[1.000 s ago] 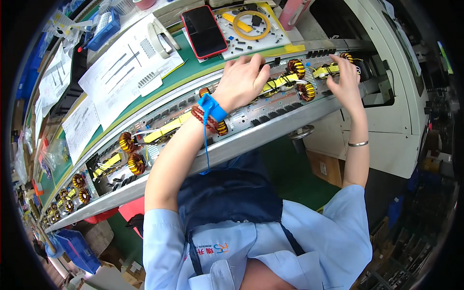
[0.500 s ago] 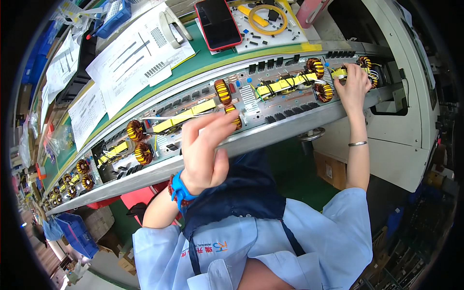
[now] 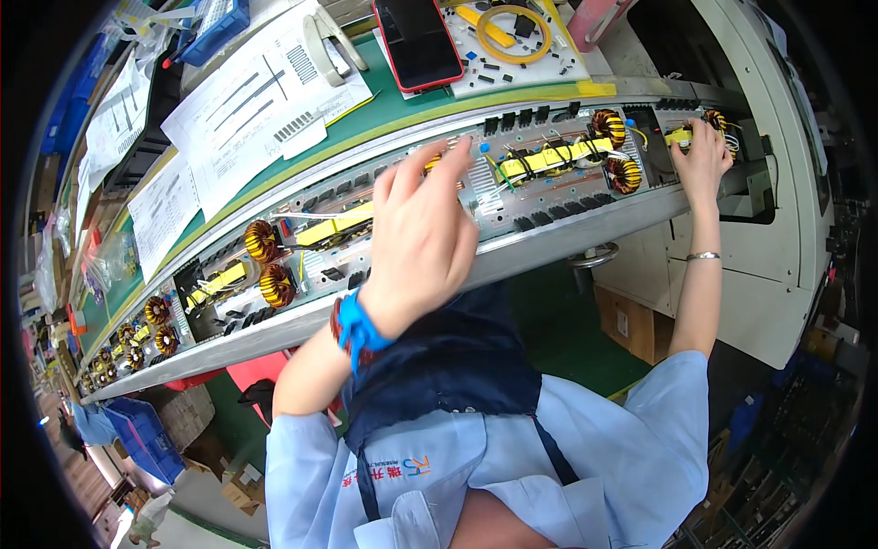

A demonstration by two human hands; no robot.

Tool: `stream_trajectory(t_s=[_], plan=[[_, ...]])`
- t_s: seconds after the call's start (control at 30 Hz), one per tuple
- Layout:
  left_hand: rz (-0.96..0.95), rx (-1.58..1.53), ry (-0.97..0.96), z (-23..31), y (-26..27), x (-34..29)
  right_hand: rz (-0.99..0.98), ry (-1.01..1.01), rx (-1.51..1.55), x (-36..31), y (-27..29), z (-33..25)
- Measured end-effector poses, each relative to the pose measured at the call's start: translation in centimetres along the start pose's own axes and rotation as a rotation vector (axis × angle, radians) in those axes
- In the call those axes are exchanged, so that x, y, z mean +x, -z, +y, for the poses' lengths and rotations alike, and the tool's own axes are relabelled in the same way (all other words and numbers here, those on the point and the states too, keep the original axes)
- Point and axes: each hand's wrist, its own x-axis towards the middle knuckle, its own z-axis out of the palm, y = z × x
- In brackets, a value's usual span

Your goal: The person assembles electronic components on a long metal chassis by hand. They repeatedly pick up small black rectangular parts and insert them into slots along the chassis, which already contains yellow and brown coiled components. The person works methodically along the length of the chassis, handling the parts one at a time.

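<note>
Circuit boards with yellow-taped transformers and ring-shaped coils lie in a row along a metal rail. At the right end, my right hand (image 3: pixel 702 160) is closed round a yellow-taped transformer (image 3: pixel 678 137) of the end circuit board (image 3: pixel 679 115); a coil (image 3: pixel 713 120) shows beyond its fingers. Over the middle circuit board (image 3: pixel 352 183) hovers my left hand (image 3: pixel 422 224), fingers stretched and apart, covering its right-hand coils. I cannot tell whether its fingertips touch anything. Between the hands sits another circuit board (image 3: pixel 549 197) with a long yellow transformer (image 3: pixel 558 160) and two coils (image 3: pixel 624 172).
The metal rail (image 3: pixel 512 261) runs across in front of me, into a pale machine (image 3: pixel 759 265) at right. Behind it are paper sheets (image 3: pixel 247 101), a red-edged phone (image 3: pixel 418 41), and a white board (image 3: pixel 512 78) with loose parts and a tape roll (image 3: pixel 514 35).
My right hand and the end board have moved right, opening a dark gap beside the adjacent board, which has also shifted slightly right. My left hand has moved right and further over its board.
</note>
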Motion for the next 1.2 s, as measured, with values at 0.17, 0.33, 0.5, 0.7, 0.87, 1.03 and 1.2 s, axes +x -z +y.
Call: stream_trajectory(t_s=[0.17, 0.33, 0.5, 0.7, 0.87, 1.03, 1.2], plan=[[-0.246, 0.034, 0.041, -2.5, -3.1, 3.9, -0.058, -0.045, -0.083, 1.7, -1.3, 3.2], [-0.367, 0.058, 0.084, -3.7, -4.7, 5.4, -0.127, -0.107, -0.15, 3.0, -3.0, 7.0], [-0.369, 0.083, 0.066, -3.6, -5.1, 5.2, -0.202, -0.148, -0.19, 4.2, -4.2, 10.6], [-0.361, 0.127, 0.059, -3.7, -6.1, 5.9, -0.244, -0.206, -0.201, 5.7, -7.4, 13.8], [-0.371, 0.119, 0.068, -3.2, -6.2, 6.9, -0.127, -0.187, -0.219, 4.6, -7.7, 15.0], [-0.352, 0.017, -0.007, -3.7, -7.6, 6.3, -0.036, 0.005, 0.644, 3.2, 3.0, 1.0], [-0.414, 0.063, 0.031, -3.3, -7.3, 7.2, -0.548, 0.406, 1.07, 4.5, 7.9, -7.4]])
